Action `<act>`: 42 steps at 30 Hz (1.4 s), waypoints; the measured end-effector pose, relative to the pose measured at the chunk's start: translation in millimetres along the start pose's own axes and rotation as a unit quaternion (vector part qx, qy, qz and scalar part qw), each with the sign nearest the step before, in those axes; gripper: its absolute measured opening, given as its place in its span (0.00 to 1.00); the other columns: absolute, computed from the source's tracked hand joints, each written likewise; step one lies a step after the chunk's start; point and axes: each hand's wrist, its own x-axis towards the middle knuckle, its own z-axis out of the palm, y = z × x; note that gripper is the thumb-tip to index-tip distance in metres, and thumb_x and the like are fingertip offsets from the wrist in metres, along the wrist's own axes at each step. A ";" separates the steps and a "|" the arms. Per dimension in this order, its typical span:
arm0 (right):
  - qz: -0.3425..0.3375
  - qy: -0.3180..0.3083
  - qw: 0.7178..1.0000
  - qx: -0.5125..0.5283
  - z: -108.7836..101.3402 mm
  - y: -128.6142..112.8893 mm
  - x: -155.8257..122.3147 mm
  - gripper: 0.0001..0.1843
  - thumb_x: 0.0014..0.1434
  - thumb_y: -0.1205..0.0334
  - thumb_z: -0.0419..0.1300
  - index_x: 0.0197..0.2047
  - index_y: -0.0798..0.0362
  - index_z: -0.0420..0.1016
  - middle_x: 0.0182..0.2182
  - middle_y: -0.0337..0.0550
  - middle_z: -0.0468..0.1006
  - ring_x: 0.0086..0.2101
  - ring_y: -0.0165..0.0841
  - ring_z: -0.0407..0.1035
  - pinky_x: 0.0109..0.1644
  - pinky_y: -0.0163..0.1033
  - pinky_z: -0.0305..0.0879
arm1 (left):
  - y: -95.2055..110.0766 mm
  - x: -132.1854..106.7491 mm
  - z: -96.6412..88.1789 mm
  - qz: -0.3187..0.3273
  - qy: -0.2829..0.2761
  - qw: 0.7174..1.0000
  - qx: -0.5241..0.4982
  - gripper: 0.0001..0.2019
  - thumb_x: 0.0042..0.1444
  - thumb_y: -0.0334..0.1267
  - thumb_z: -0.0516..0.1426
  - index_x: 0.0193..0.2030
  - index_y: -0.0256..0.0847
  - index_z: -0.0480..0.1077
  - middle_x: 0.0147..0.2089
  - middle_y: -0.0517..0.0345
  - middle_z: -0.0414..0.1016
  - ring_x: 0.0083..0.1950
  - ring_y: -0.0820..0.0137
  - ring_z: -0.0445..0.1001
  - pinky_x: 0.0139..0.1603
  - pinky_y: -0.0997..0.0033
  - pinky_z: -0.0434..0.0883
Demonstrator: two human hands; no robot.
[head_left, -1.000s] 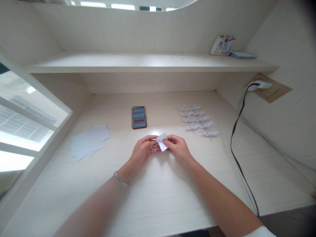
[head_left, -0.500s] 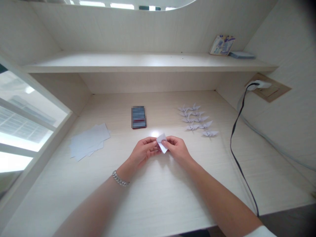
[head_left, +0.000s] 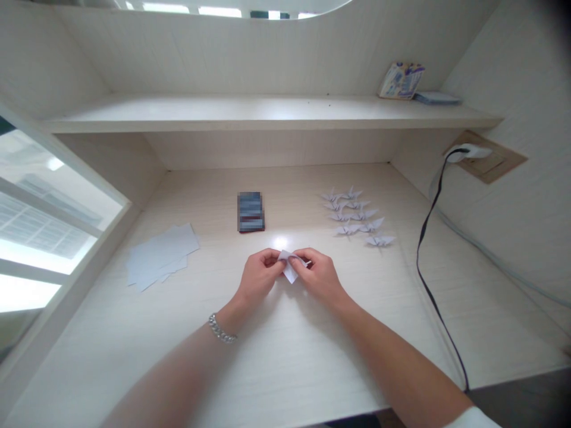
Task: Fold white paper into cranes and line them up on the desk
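Observation:
A small folded piece of white paper (head_left: 289,268) is pinched between both hands just above the pale desk (head_left: 285,356), near its middle. My left hand (head_left: 259,276), with a metal bracelet on the wrist, grips the paper's left side with curled fingers. My right hand (head_left: 319,274) holds the right side, fingertips pressed on the top fold. Several finished paper cranes (head_left: 354,217) lie in rows to the back right. A loose stack of white sheets (head_left: 160,254) lies to the left.
A dark phone (head_left: 250,211) lies flat behind the hands. A black cable (head_left: 428,238) runs from a wall socket (head_left: 473,156) down over the desk's front edge. On the upper shelf (head_left: 250,113) sit a small packet (head_left: 401,80) and a flat blue-grey object (head_left: 435,98).
The hands have drawn closer together and the paper's upright flap has been folded down, so it looks flatter and smaller between the fingers.

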 end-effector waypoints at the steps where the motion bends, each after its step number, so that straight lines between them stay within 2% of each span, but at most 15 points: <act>1: -0.006 0.000 1.000 -0.003 0.7 0.1 -0.5 0.10 0.54 0.62 0.55 0.36 0.52 0.77 0.32 0.42 0.78 0.32 0.32 0.70 0.35 0.35 0.64 | 0.4 -0.3 -0.2 0.006 0.006 1.000 0.016 0.08 0.47 0.36 0.58 0.33 0.34 0.73 0.31 0.54 0.76 0.31 0.70 0.72 0.33 0.73 0.69; 6: -0.007 -0.002 1.000 -0.002 2.0 0.8 -1.3 0.10 0.55 0.63 0.55 0.36 0.52 0.77 0.33 0.42 0.78 0.32 0.32 0.70 0.36 0.35 0.65 | 4.6 -2.0 0.7 0.011 0.024 0.998 0.055 0.09 0.48 0.36 0.57 0.33 0.35 0.74 0.31 0.53 0.76 0.31 0.70 0.73 0.32 0.74 0.69; 8: -0.002 -0.002 1.000 0.003 1.4 0.2 -1.0 0.10 0.55 0.62 0.55 0.36 0.52 0.77 0.33 0.42 0.78 0.32 0.33 0.70 0.36 0.36 0.65 | 6.0 -1.8 2.1 0.008 0.033 0.999 0.040 0.08 0.47 0.36 0.58 0.33 0.35 0.75 0.32 0.53 0.77 0.32 0.69 0.73 0.33 0.73 0.69; 11: 0.011 0.001 1.000 0.016 0.2 0.0 0.3 0.11 0.55 0.60 0.55 0.36 0.53 0.77 0.32 0.43 0.78 0.32 0.34 0.71 0.37 0.36 0.64 | 9.2 -1.1 3.7 -0.037 0.029 0.996 -0.080 0.09 0.47 0.36 0.58 0.34 0.34 0.74 0.32 0.51 0.77 0.32 0.68 0.73 0.34 0.70 0.70; 14: 0.028 0.005 0.999 0.038 0.1 2.0 1.7 0.11 0.55 0.59 0.55 0.35 0.53 0.77 0.31 0.43 0.79 0.31 0.34 0.71 0.36 0.36 0.64 | 13.1 -0.7 3.5 -0.088 0.009 0.973 -0.212 0.10 0.47 0.36 0.58 0.35 0.32 0.73 0.30 0.50 0.76 0.30 0.68 0.74 0.34 0.67 0.71; 17: 0.038 0.006 0.997 0.068 1.3 4.5 2.4 0.12 0.54 0.58 0.56 0.35 0.54 0.77 0.30 0.43 0.79 0.30 0.34 0.70 0.34 0.36 0.64 | 16.1 -1.3 2.1 -0.101 -0.017 0.961 -0.258 0.10 0.48 0.35 0.59 0.37 0.32 0.73 0.32 0.50 0.76 0.31 0.69 0.74 0.36 0.66 0.71; 25: 0.039 -0.005 0.992 0.123 1.6 4.5 3.6 0.11 0.54 0.58 0.56 0.34 0.55 0.77 0.31 0.44 0.78 0.32 0.35 0.71 0.35 0.36 0.64 | 17.9 -2.4 -5.3 -0.111 -0.085 0.950 -0.279 0.10 0.46 0.31 0.61 0.37 0.32 0.73 0.35 0.49 0.75 0.35 0.69 0.74 0.41 0.66 0.70; 34: 0.037 -0.007 0.997 0.065 0.5 1.9 1.2 0.11 0.54 0.58 0.56 0.35 0.53 0.77 0.30 0.42 0.78 0.30 0.34 0.70 0.32 0.35 0.63 | 12.0 -0.5 -3.0 -0.093 -0.079 0.971 -0.205 0.10 0.44 0.31 0.62 0.36 0.33 0.74 0.36 0.50 0.76 0.35 0.69 0.73 0.40 0.67 0.70; 42: 0.030 -0.005 0.996 0.082 -0.5 -0.3 1.7 0.10 0.53 0.58 0.56 0.34 0.54 0.76 0.30 0.42 0.78 0.31 0.34 0.70 0.34 0.35 0.64 | 11.9 -2.2 -2.4 -0.090 -0.086 0.962 -0.244 0.12 0.47 0.36 0.62 0.38 0.33 0.75 0.37 0.50 0.76 0.36 0.70 0.73 0.42 0.68 0.70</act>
